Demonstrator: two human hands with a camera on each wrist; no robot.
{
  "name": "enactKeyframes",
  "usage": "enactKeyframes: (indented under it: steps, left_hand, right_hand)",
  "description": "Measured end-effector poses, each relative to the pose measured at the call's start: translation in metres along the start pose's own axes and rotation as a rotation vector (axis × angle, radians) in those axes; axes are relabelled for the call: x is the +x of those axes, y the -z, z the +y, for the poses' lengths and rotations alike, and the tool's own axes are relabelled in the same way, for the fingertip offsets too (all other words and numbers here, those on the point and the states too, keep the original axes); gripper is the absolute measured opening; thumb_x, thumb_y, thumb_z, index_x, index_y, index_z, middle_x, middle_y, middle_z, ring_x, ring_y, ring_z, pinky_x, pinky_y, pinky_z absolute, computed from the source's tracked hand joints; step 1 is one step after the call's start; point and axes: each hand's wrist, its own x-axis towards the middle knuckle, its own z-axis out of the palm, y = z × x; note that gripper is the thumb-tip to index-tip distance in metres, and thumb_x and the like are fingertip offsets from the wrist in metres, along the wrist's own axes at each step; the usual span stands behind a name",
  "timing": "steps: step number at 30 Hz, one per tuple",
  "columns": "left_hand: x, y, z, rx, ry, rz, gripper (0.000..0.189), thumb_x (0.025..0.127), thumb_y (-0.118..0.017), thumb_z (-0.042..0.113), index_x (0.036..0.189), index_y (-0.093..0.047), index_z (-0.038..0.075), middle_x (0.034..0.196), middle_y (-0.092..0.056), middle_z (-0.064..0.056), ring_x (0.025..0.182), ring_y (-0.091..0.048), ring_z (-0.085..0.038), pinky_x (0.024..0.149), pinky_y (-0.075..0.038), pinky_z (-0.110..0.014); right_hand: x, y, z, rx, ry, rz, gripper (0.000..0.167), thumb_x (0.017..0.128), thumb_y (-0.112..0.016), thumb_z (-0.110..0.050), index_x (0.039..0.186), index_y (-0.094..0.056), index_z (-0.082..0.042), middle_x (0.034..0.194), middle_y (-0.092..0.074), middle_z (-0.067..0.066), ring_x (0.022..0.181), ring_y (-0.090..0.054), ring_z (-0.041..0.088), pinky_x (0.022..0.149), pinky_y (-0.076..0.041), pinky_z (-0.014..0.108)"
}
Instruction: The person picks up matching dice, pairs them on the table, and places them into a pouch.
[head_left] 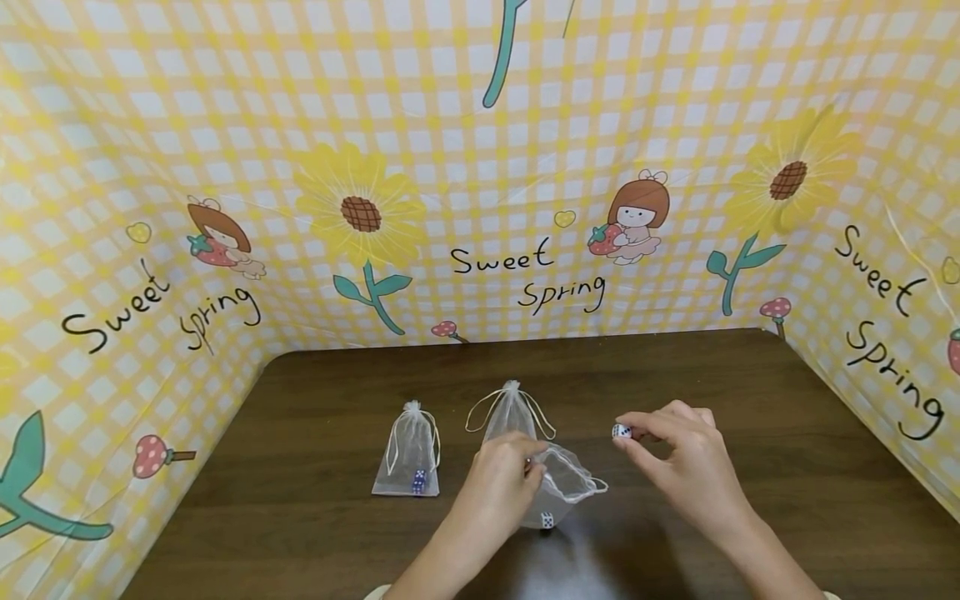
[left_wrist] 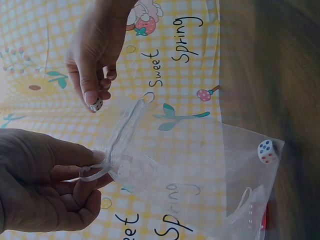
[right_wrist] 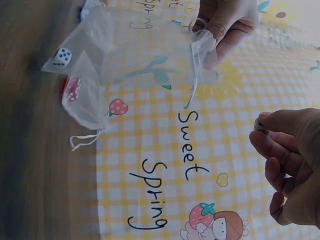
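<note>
My left hand (head_left: pixel 504 482) pinches the rim of a sheer white drawstring bag (left_wrist: pixel 200 160), which hangs with its mouth spread. One white die (left_wrist: pixel 266 151) lies in the bag's bottom corner. To the right, my right hand (head_left: pixel 686 458) holds another white die (head_left: pixel 622 431) between thumb and fingertip, apart from the bag. In the right wrist view this die (right_wrist: pixel 260 125) is mostly covered by the fingers. Behind the hanging bag stands a second drawn-up organza bag (head_left: pixel 512 417) with red dice (right_wrist: pixel 72 89) inside, partly hidden by my left hand in the head view.
A third closed organza bag (head_left: pixel 408 454) with purple-blue dice (head_left: pixel 419 481) rests on the dark wooden table (head_left: pixel 300 467) at the left. Yellow checked cloth (head_left: pixel 480 183) with printed flowers and lettering walls off the table's back and both sides.
</note>
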Motion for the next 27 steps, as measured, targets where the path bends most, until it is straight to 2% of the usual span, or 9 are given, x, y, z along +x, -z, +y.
enactKeyframes:
  steps: [2, 5, 9, 10, 13, 16, 23, 25, 27]
  left_hand:
    - [0.000, 0.000, 0.000, 0.000, 0.001, -0.002, 0.020, 0.074, -0.071, -0.004, 0.094, -0.070, -0.002, 0.088, -0.067, -0.008, 0.076, -0.062, -0.015, 0.069, -0.051, -0.024]
    - [0.000, -0.001, 0.001, -0.004, -0.002, -0.002, 0.020, 0.074, -0.071, -0.004, 0.093, -0.070, -0.002, 0.088, -0.067, -0.009, 0.074, -0.061, -0.014, 0.069, -0.051, -0.023]
    - [0.001, -0.001, 0.001, -0.007, -0.011, 0.001, 0.020, 0.073, -0.071, -0.004, 0.093, -0.070, -0.003, 0.084, -0.067, -0.007, 0.069, -0.059, -0.011, 0.064, -0.049, -0.019]
    - [0.001, -0.001, 0.002, -0.010, -0.011, 0.002, 0.019, 0.073, -0.071, -0.004, 0.093, -0.070, -0.003, 0.082, -0.066, -0.007, 0.068, -0.058, -0.010, 0.063, -0.049, -0.019]
    - [0.003, -0.001, 0.003, -0.013, -0.018, 0.008, 0.019, 0.073, -0.072, -0.004, 0.092, -0.070, -0.002, 0.080, -0.066, -0.006, 0.066, -0.057, -0.009, 0.060, -0.047, -0.017]
    - [0.004, -0.001, 0.004, -0.007, -0.026, 0.013, 0.019, 0.073, -0.072, -0.004, 0.092, -0.071, -0.002, 0.081, -0.067, -0.007, 0.067, -0.058, -0.010, 0.060, -0.048, -0.017]
    - [0.005, -0.001, 0.006, 0.001, -0.008, -0.022, 0.020, 0.076, -0.071, -0.001, 0.095, -0.070, -0.002, 0.090, -0.068, -0.008, 0.072, -0.060, -0.012, 0.063, -0.048, -0.020]
    - [0.005, -0.001, 0.006, -0.002, -0.005, -0.027, 0.020, 0.076, -0.071, -0.001, 0.096, -0.070, -0.002, 0.090, -0.068, -0.008, 0.073, -0.061, -0.012, 0.062, -0.048, -0.019]
    - [0.005, -0.001, 0.007, 0.000, -0.010, -0.029, 0.019, 0.076, -0.071, -0.001, 0.095, -0.070, -0.002, 0.090, -0.068, -0.008, 0.074, -0.061, -0.012, 0.062, -0.048, -0.018]
  right_hand:
    - [0.000, -0.001, -0.001, 0.007, 0.005, 0.001, 0.026, 0.062, -0.082, -0.004, 0.085, -0.072, -0.012, 0.071, -0.061, -0.017, 0.070, -0.050, 0.005, 0.071, -0.027, 0.027]
    - [0.000, -0.003, -0.003, 0.020, 0.031, 0.007, 0.016, 0.075, -0.076, -0.026, 0.084, -0.072, -0.014, 0.072, -0.061, -0.017, 0.069, -0.049, 0.004, 0.071, -0.027, 0.025]
    - [0.000, -0.009, -0.006, 0.048, 0.080, 0.007, 0.041, 0.086, -0.052, -0.050, 0.083, -0.072, -0.014, 0.071, -0.061, -0.017, 0.067, -0.048, 0.003, 0.071, -0.026, 0.025]
    - [0.000, -0.011, -0.008, 0.055, 0.090, 0.002, 0.043, 0.086, -0.050, -0.050, 0.083, -0.072, -0.014, 0.071, -0.061, -0.017, 0.067, -0.048, 0.003, 0.071, -0.026, 0.025]
    - [0.000, -0.015, -0.010, 0.067, 0.123, -0.016, 0.031, 0.083, -0.063, -0.043, 0.083, -0.072, -0.013, 0.070, -0.060, -0.017, 0.067, -0.047, 0.003, 0.070, -0.026, 0.028]
    - [-0.001, -0.019, -0.013, 0.067, 0.146, -0.040, 0.028, 0.083, -0.064, -0.041, 0.082, -0.071, -0.014, 0.070, -0.059, -0.018, 0.067, -0.047, 0.002, 0.070, -0.026, 0.028]
    - [-0.003, -0.025, -0.019, 0.066, 0.155, -0.090, 0.040, 0.088, -0.050, -0.048, 0.083, -0.071, -0.015, 0.069, -0.058, -0.020, 0.069, -0.045, 0.001, 0.069, -0.026, 0.030]
    - [-0.003, -0.025, -0.020, 0.062, 0.150, -0.099, 0.036, 0.087, -0.054, -0.046, 0.083, -0.071, -0.015, 0.070, -0.058, -0.019, 0.069, -0.045, 0.001, 0.070, -0.026, 0.030]
    - [-0.003, -0.026, -0.021, 0.056, 0.145, -0.108, 0.026, 0.082, -0.065, -0.039, 0.084, -0.071, -0.014, 0.070, -0.059, -0.019, 0.070, -0.045, 0.001, 0.070, -0.026, 0.030]
